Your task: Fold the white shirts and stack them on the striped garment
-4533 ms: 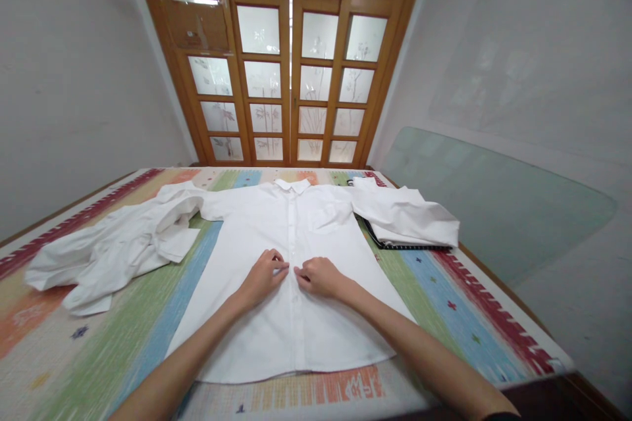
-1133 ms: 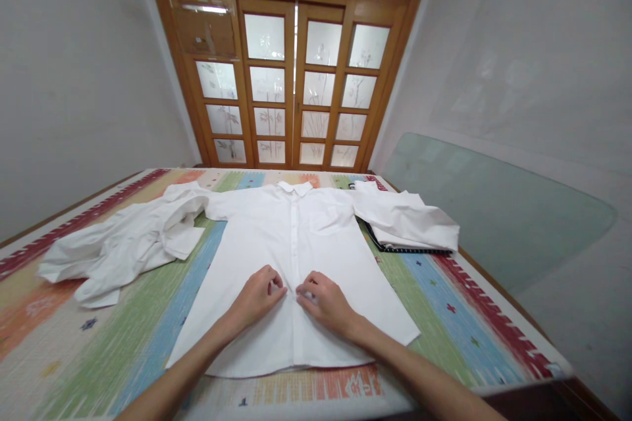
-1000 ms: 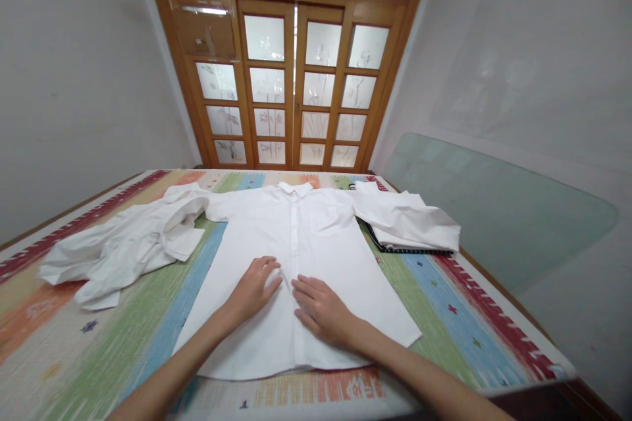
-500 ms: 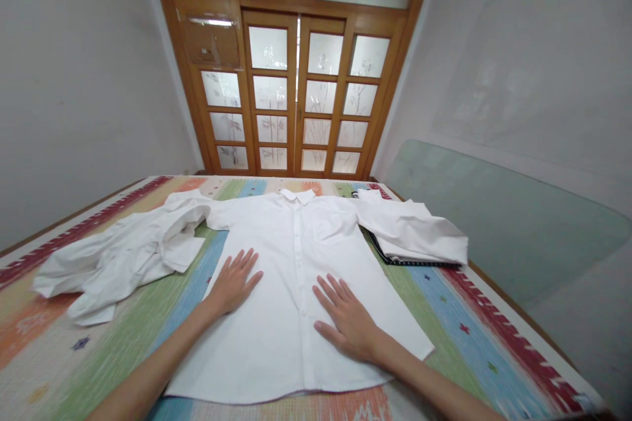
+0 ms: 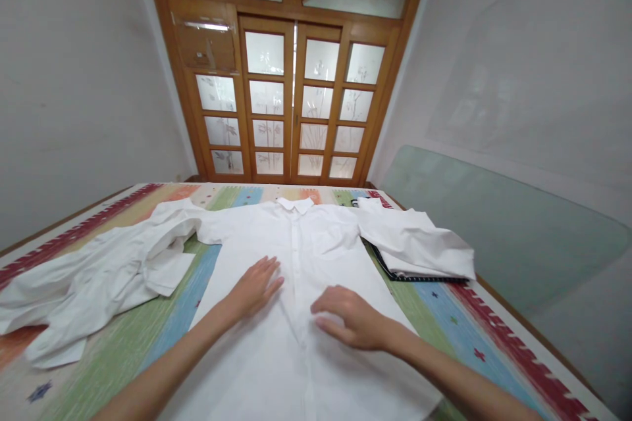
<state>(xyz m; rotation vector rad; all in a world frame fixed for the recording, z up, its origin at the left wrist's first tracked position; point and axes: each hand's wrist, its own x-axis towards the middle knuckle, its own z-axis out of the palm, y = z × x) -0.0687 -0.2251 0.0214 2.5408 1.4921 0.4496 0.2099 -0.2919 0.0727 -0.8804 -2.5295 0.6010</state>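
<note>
A white short-sleeved button shirt [image 5: 320, 263] lies spread flat, front up, its collar at the far end. Over its left half is my left hand [image 5: 257, 286], fingers stretched out and thumb apart, holding nothing. My right hand [image 5: 349, 318] is over the right half of the shirt, with bent fingers and the thumb apart, nothing in it. Whether either palm touches the cloth I cannot tell. A soft crease runs down the shirt between the hands, beside the button strip.
A crumpled white garment [image 5: 116, 270] lies on the left, touching the shirt's sleeve. To the right, a folded white garment [image 5: 419, 247] rests on a dark cloth with a dotted edge [image 5: 390, 270]. Beneath everything is a striped, colourful bedcover [image 5: 113, 348]. Wooden glazed doors [image 5: 291, 102] stand beyond.
My hands have come closer together over the shirt. The right fingers, spread flat before, are now bent, and a crease has formed between the hands. The view has shifted slightly.
</note>
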